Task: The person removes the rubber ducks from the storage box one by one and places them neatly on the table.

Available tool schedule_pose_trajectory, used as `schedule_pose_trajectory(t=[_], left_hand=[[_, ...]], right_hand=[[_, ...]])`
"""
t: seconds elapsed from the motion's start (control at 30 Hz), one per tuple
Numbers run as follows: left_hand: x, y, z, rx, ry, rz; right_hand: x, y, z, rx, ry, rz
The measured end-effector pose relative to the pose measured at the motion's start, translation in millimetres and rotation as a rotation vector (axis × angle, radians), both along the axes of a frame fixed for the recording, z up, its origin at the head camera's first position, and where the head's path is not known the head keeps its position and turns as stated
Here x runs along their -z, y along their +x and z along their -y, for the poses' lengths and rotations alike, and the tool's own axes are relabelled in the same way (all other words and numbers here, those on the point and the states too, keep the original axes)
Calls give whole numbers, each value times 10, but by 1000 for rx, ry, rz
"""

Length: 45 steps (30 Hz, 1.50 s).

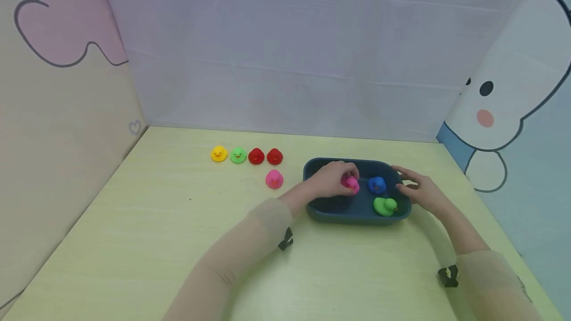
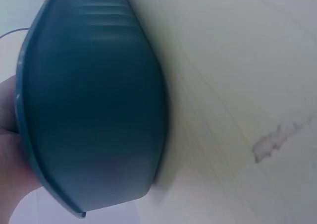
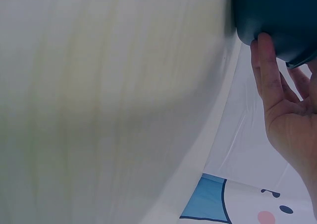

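Note:
My left hand [image 1: 332, 180] reaches over the near-left part of a dark blue-green tub [image 1: 357, 220] and pinches a pink rubber duck [image 1: 351, 184] inside it. A blue rubber duck [image 1: 377, 186] and a green rubber duck [image 1: 384, 206] sit on the tub's floor, right of that hand. At the tub's right end, my right hand [image 1: 421, 192] touches the outer wall with fairly straight fingers [image 3: 270, 70], seen in the right wrist view. In the left wrist view the tub's wall [image 2: 94, 105] hides the pinched duck and most of the left hand.
Left of the tub, a yellow duck [image 1: 219, 154], a light green duck [image 1: 238, 155] and two red ducks, one [image 1: 256, 156] beside the other [image 1: 274, 157], form a row on the pale wooden table [image 1: 178, 241]. Another pink duck [image 1: 274, 179] sits nearer. Cloth walls [image 1: 290, 63] enclose the table.

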<state>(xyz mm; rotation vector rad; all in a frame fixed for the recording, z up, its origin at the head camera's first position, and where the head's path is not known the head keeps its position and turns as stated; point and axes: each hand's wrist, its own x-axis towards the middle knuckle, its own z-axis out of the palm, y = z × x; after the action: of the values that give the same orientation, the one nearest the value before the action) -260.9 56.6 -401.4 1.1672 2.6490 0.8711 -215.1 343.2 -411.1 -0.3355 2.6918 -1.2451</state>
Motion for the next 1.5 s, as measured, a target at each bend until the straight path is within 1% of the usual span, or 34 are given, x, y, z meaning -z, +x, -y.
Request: schedule_pose_trajectory(t=[0.17,0.33,0.4,0.53,0.97,1.17,1.5], left_hand=[[-96,45,70,-20,25,10],[-194,97,147,-48,26,12],[-224,109,175,-56,26,9],[-279,123,228,-68,47,28],[-520,215,442,-106,92,39],[-583,248,597,-127,129,44],[-633,273,867,-187,175,59]], right_hand=[[1,-4,6,6,7,12],[-4,-1,12,3,23,13],[-6,0,12,5,26,14],[-12,1,14,10,30,18],[-18,8,26,4,4,18],[-16,12,30,2,14,11],[-5,4,19,-2,16,4]])
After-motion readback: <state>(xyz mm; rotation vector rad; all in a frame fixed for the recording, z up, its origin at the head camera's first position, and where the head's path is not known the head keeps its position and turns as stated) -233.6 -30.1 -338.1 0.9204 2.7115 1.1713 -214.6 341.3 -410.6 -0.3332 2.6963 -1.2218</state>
